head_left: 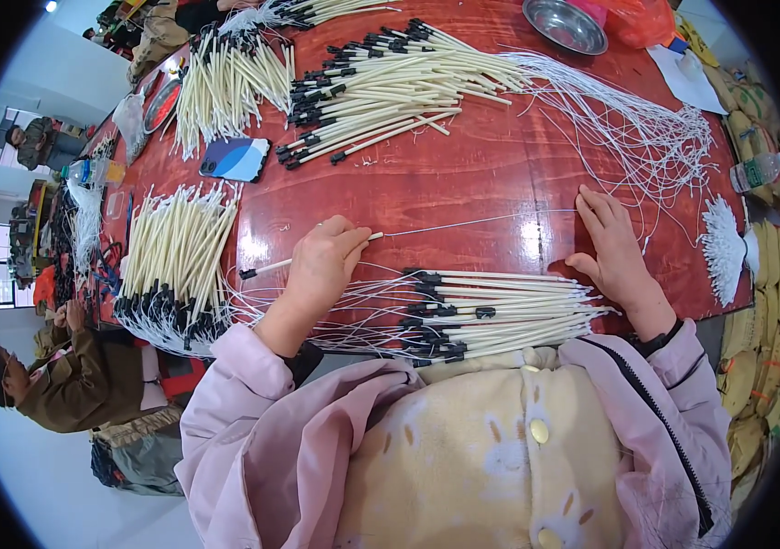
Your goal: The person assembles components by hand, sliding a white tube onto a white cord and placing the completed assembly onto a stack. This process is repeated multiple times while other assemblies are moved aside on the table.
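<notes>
Left hand point(320, 263): your thumb and fingers are closed, pinching a thin cream stick with a black end point(267, 268).
Stick: it lies across your left hand above the table, its black end poking out on the left and its pale tip on the right.
String: a thin white string point(472, 222) runs nearly straight from near the pale tip over to your right hand.
Right hand point(611, 245): your thumb stands wide apart from your fingers, and the string reaches up to the fingers.
Near bundle: a row of cream sticks with black ends point(509, 309) lies right in front of you, black ends to the left.
Left bundle: a stack of cream sticks with black bottoms point(184, 229) lies to the left of your left hand.
Table: a shiny red tabletop point(481, 183) sits under it all.
Phone: a blue and white phone point(236, 160) lies just beyond the left bundle.
</notes>
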`<state>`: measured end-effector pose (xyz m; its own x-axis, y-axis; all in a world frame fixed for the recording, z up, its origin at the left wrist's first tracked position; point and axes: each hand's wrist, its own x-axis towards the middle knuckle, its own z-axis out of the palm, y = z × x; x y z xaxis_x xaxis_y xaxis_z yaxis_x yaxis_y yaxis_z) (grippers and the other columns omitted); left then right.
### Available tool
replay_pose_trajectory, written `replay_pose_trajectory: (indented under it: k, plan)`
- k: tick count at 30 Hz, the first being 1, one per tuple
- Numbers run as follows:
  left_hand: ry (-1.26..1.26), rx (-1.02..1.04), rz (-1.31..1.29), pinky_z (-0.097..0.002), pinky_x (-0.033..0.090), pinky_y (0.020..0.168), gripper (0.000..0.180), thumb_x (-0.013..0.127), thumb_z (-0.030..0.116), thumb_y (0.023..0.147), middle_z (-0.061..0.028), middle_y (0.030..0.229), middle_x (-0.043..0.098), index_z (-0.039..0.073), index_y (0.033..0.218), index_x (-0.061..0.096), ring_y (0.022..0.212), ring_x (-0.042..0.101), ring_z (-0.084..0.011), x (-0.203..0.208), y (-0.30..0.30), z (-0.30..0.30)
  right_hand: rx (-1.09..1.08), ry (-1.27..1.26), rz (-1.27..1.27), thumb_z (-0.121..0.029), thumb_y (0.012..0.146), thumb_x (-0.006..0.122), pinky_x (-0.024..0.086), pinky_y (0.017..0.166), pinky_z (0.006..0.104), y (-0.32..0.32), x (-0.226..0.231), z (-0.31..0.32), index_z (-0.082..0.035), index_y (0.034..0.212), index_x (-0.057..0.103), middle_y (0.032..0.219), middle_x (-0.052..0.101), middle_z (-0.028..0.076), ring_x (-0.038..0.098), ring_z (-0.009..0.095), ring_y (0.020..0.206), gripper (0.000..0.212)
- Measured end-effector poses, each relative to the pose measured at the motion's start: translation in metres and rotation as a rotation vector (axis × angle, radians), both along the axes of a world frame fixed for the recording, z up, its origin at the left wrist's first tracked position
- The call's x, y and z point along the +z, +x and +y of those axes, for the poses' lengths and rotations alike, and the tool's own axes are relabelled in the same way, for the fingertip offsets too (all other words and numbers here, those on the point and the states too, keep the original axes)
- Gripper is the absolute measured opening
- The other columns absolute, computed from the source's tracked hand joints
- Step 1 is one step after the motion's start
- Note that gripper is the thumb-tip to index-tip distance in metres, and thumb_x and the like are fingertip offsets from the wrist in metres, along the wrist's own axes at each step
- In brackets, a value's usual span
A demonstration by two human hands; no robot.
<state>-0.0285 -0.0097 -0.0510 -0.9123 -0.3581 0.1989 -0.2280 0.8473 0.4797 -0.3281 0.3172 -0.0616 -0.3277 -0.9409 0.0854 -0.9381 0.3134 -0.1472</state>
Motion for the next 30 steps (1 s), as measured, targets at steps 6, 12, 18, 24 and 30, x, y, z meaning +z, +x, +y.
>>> replay_pose_trajectory:
  k: [6,12,18,24,30]
  plan:
    - [-0.06,-0.022,-0.018,-0.0431,0.053,0.074,0.017,0.072,0.008,0.086,-0.0106,0.089,0.066,0.006,0.102,0.076,0.086,0.066,-0.0323,0.001,-0.002,0.002,-0.001,-0.024,0.02,-0.061,0.085,0.064,0.032,0.117,0.0486,0.004,0.005,-0.005,0.01,0.143,0.047,0.15,0.045,0.022,0.04,0.04,0.138,0.093]
    - [-0.189,-0.104,0.001,-0.0428,0.053,0.07,0.018,0.072,0.007,0.086,-0.0106,0.086,0.065,0.007,0.103,0.076,0.079,0.065,-0.0328,0.002,-0.018,0.007,-0.041,0.046,0.011,-0.058,0.085,0.066,0.031,0.118,0.0481,0.009,0.008,-0.006,0.009,0.147,0.042,0.155,0.04,0.022,0.038,0.041,0.139,0.094]
    - [-0.248,-0.165,-0.083,-0.0435,0.052,0.072,0.018,0.07,0.01,0.086,-0.0091,0.087,0.064,0.009,0.103,0.075,0.081,0.064,-0.0313,0.003,-0.024,0.006,-0.061,0.052,0.002,-0.051,0.082,0.072,0.031,0.118,0.0481,0.015,0.009,-0.007,0.009,0.148,0.04,0.155,0.039,0.022,0.038,0.041,0.139,0.094]
    - [-0.296,-0.239,-0.077,-0.043,0.052,0.073,0.019,0.07,0.01,0.086,-0.0086,0.089,0.064,0.007,0.105,0.075,0.083,0.064,-0.0313,0.003,-0.025,-0.001,-0.068,0.058,-0.001,-0.046,0.081,0.074,0.032,0.117,0.0483,0.015,0.009,-0.006,0.009,0.148,0.04,0.155,0.039,0.022,0.038,0.041,0.139,0.093]
    - [-0.307,-0.297,-0.06,-0.0418,0.051,0.078,0.02,0.068,0.013,0.082,-0.0081,0.091,0.061,0.007,0.101,0.069,0.088,0.063,-0.0286,0.005,-0.023,0.003,-0.077,0.056,0.005,-0.047,0.082,0.074,0.032,0.117,0.0487,0.017,0.007,-0.009,0.009,0.148,0.04,0.154,0.039,0.023,0.038,0.041,0.139,0.093]
